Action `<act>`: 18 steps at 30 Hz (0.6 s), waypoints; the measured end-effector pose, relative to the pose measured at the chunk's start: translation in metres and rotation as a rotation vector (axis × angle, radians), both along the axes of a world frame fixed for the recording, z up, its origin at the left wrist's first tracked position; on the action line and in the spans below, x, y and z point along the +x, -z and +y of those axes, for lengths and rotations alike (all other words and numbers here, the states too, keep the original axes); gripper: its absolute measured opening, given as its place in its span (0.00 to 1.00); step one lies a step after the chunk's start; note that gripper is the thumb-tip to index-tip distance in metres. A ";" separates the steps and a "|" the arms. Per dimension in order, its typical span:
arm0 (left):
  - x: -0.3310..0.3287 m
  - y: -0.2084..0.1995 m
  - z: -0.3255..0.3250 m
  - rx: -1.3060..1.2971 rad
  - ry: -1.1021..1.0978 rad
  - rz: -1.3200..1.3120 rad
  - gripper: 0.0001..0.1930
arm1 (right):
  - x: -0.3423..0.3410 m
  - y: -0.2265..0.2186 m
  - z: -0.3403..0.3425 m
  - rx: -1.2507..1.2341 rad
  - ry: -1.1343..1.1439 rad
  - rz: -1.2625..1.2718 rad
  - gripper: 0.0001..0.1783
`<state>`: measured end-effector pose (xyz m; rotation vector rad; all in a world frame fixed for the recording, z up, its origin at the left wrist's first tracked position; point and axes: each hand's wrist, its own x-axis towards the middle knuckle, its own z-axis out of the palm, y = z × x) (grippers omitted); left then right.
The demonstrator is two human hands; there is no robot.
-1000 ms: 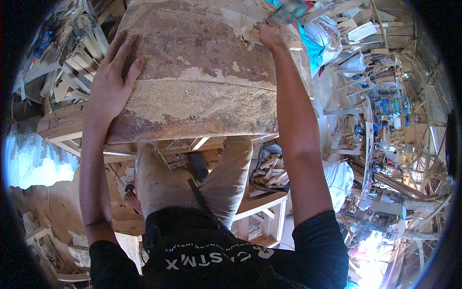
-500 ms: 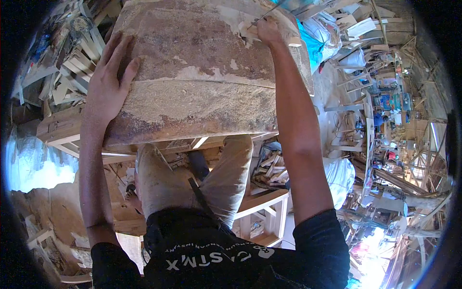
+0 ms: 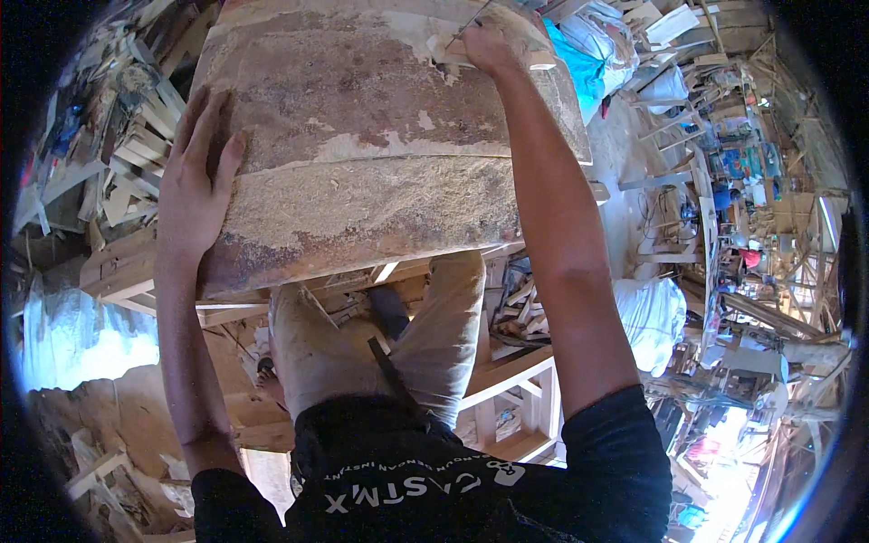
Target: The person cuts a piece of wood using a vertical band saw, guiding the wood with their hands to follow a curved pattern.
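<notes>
A wide, worn brown board [image 3: 362, 118], dusted with sawdust, lies before me with a seam running across it. My left hand [image 3: 195, 181] rests flat on its left edge, fingers stretched forward and thumb apart. Toward the far right of the board, my right hand [image 3: 491, 49] is closed on a pale wooden piece [image 3: 541, 61] that sticks out on both sides of it. A thin dark rod or wire [image 3: 472, 18] slants up beside those fingers. The underside of the right grip is hidden, so how the rod joins the wood cannot be told.
Stacked wood offcuts [image 3: 136, 154] lie left of the board. A wooden frame [image 3: 507, 398] stands by my right leg. Blue and white sacks [image 3: 588, 63] sit beyond the right edge, and a long bench [image 3: 708, 217] with clutter runs farther right.
My right hand has shifted left and slightly farther away, with the pale wooden piece moving along. The left hand stays flat on the board's edge. The whole view has tilted a little.
</notes>
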<state>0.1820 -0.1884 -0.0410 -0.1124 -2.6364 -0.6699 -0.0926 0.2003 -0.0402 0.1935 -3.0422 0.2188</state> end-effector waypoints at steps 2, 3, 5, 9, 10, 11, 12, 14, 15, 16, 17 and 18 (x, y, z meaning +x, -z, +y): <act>-0.003 -0.001 0.006 0.000 0.031 0.011 0.29 | 0.003 -0.006 0.011 0.345 -0.121 0.018 0.29; -0.001 -0.003 0.002 0.004 0.027 0.008 0.29 | 0.006 -0.011 -0.001 0.504 -0.201 0.030 0.27; 0.004 -0.004 -0.004 0.019 0.026 0.010 0.29 | 0.022 -0.023 -0.023 0.343 -0.161 0.026 0.25; 0.002 -0.008 0.003 0.012 0.029 0.004 0.28 | 0.027 -0.027 -0.018 0.187 0.006 0.080 0.23; 0.000 -0.007 0.003 0.017 0.039 0.001 0.28 | 0.029 -0.028 -0.018 0.173 0.022 0.089 0.22; -0.001 -0.006 0.002 0.021 0.048 -0.004 0.29 | 0.029 -0.029 -0.019 0.159 0.037 0.098 0.22; 0.001 -0.007 -0.001 0.023 0.049 -0.005 0.29 | 0.035 -0.031 -0.026 0.138 0.044 0.118 0.21; 0.009 -0.017 -0.004 0.026 0.025 -0.013 0.28 | 0.045 -0.035 -0.044 0.065 0.064 0.147 0.20; 0.011 -0.017 -0.006 0.016 0.013 -0.014 0.28 | 0.050 -0.037 -0.049 0.036 0.074 0.162 0.20; 0.008 -0.017 0.000 0.019 0.027 -0.012 0.28 | 0.038 -0.032 -0.036 0.017 0.117 0.153 0.22; 0.004 -0.017 0.006 0.034 0.059 -0.015 0.29 | 0.027 -0.026 -0.022 -0.002 0.161 0.144 0.25; 0.001 -0.015 0.012 0.035 0.078 -0.013 0.29 | 0.014 -0.015 -0.006 -0.022 0.201 0.133 0.28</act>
